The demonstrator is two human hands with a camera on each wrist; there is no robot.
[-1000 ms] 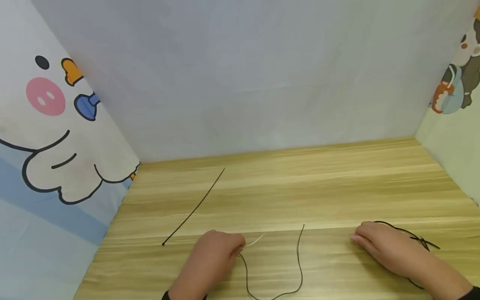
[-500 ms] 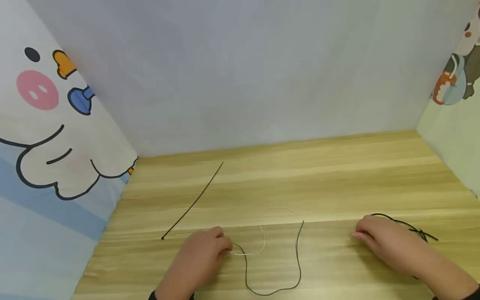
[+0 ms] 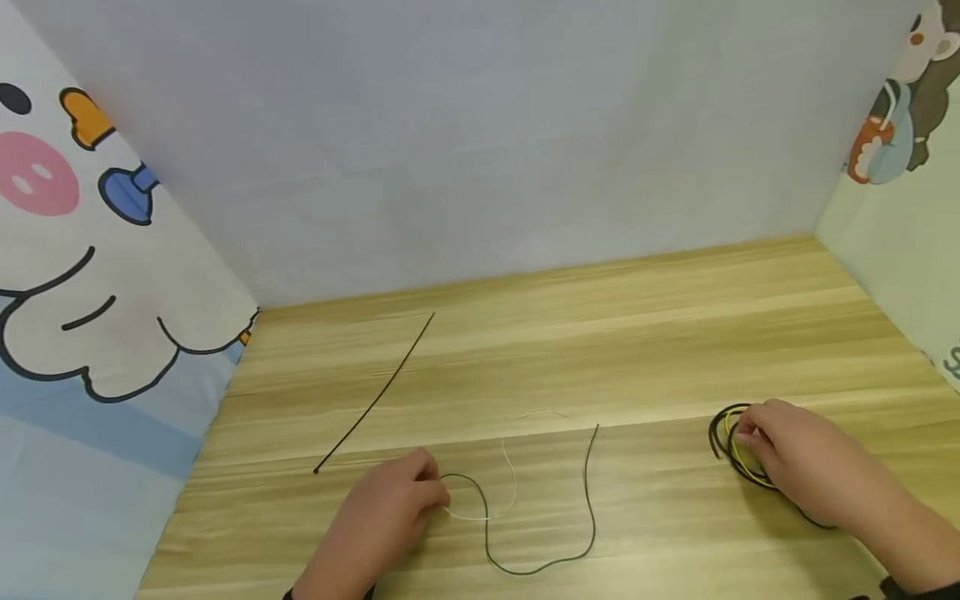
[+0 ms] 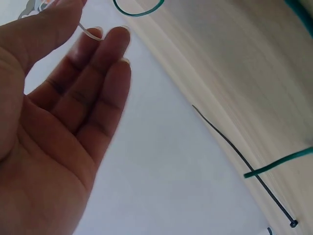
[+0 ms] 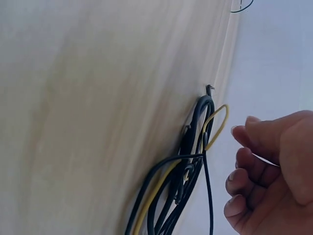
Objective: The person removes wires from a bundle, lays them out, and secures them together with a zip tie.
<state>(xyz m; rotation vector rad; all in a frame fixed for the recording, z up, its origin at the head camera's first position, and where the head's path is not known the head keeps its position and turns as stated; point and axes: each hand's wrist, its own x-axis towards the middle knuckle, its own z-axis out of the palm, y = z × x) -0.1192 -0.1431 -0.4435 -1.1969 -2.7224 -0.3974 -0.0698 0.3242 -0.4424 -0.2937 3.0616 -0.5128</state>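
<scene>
My left hand point(image 3: 386, 512) pinches the end of a thin white string point(image 3: 514, 483) between thumb and index finger; the string curves rightward over the table and crosses a dark green cord point(image 3: 592, 500) lying in a U. In the left wrist view, a bit of white string point(image 4: 90, 33) runs past the fingertips. My right hand point(image 3: 806, 458) hovers at a coil of black and yellow cords point(image 3: 716, 425), partly covering it in the head view. Its fingers are loosely curled. The right wrist view shows them apart from the coil point(image 5: 195, 142), with nothing visible between them.
A straight black cable tie point(image 3: 375, 400) lies at the left of the wood-grain table point(image 3: 675, 333). A faint pale thread arc point(image 3: 543, 412) sits near the middle. A grey back wall point(image 3: 487, 150) and printed cartoon side panels point(image 3: 180, 283) enclose the table.
My left hand has shifted left, drawing the white string across the green cord. My right hand has moved right, uncovering the coil's left end. The head view has tilted and turned slightly.
</scene>
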